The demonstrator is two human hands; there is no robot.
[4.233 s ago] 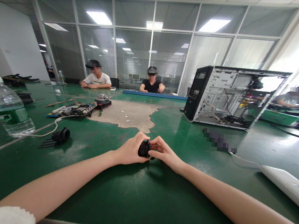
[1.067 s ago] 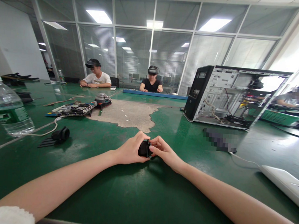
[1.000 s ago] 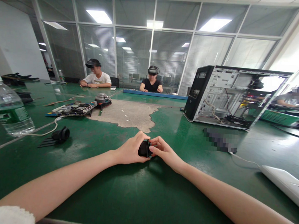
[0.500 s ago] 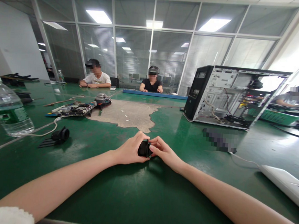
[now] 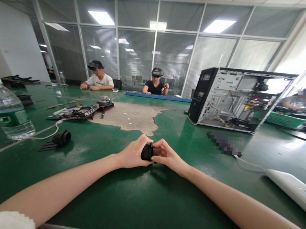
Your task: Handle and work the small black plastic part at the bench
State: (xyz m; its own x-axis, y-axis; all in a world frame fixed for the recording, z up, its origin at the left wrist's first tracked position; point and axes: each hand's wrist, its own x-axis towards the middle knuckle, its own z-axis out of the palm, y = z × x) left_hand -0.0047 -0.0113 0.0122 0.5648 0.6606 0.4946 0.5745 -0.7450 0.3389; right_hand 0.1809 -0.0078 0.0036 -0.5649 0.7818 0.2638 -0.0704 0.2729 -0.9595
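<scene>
My left hand [image 5: 134, 152] is curled around a small black part [image 5: 147, 152] just above the green table [image 5: 125, 197], near the middle of the view. My right hand [image 5: 167, 155] meets it from the right, its fingers pinched on the same part. Most of the part is hidden between the two hands. An open computer case [image 5: 233, 98] stands beyond my right hand.
A water bottle [image 5: 6, 110] lies at the left. A circuit board [image 5: 73, 111] and a round fan [image 5: 104, 101] lie at the back left, a black clip with cable [image 5: 61, 139] nearer. A white flat device [image 5: 292, 187] sits at the right. Two people sit across the table.
My hands have stayed in place on the black part, with only slight finger shifts. The person across the table in black has raised one hand.
</scene>
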